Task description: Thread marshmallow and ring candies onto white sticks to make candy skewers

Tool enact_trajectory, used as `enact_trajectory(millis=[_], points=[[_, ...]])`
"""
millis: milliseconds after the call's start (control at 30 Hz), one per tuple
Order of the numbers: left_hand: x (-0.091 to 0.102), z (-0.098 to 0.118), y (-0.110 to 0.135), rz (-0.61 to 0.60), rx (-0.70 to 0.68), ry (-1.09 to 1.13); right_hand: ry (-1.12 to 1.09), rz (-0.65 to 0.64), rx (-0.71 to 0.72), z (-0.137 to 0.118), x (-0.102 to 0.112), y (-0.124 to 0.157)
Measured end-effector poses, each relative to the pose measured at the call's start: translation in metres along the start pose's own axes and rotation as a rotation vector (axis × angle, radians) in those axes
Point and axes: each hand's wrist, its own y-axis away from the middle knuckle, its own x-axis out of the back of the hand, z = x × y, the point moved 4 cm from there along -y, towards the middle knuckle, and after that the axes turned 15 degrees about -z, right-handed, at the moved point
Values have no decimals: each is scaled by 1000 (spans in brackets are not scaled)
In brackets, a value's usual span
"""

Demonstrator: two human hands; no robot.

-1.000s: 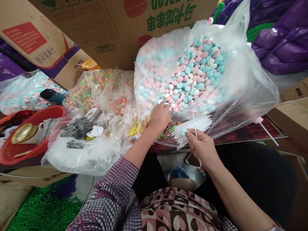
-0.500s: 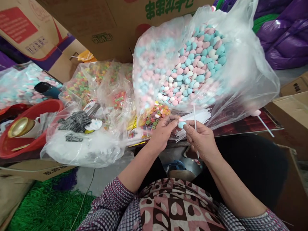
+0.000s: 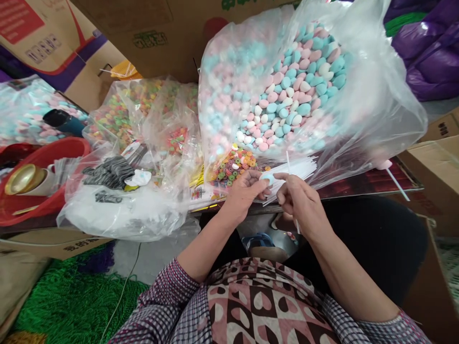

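My left hand [image 3: 244, 191] pinches a small blue candy [image 3: 267, 178] against my right hand's fingertips. My right hand [image 3: 301, 203] is closed round a thin white stick [image 3: 289, 165] that rises from my fist. Both hands meet in front of a pile of white sticks [image 3: 297, 169]. Behind them a big clear bag [image 3: 358, 110] holds many pink, blue and white candies [image 3: 290, 102]. Small coloured ring candies [image 3: 233, 167] lie just beyond my left hand.
Clear bags of coloured ring candies [image 3: 143, 114] lie at centre left. A red basin [image 3: 43, 191] with a gold lid [image 3: 19, 177] stands at far left. Cardboard boxes [image 3: 161, 33] rise at the back. A finished stick with a pink candy [image 3: 389, 169] lies at right. Green mesh [image 3: 64, 306] covers the floor.
My left hand left the big candy bag and came back to my right hand, where it now presses a candy at the fingertips. The view shifted slightly down.
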Motion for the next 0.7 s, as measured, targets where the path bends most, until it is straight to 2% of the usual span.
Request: enact_trajectory(millis=[133, 300, 467, 600, 700], points=[[12, 1, -1, 67, -19, 193, 176, -82, -63, -9, -1, 18], [15, 1, 2, 29, -39, 267, 416, -203, -146, -10, -13, 30], [12, -2, 2, 3, -35, 290, 512, -222, -170, -5, -14, 27], [15, -3, 1, 16, -98, 169, 543, -195, -165, -2, -9, 25], [19, 0, 4, 53, -214, -132, 493, -179, -179, -2, -8, 25]])
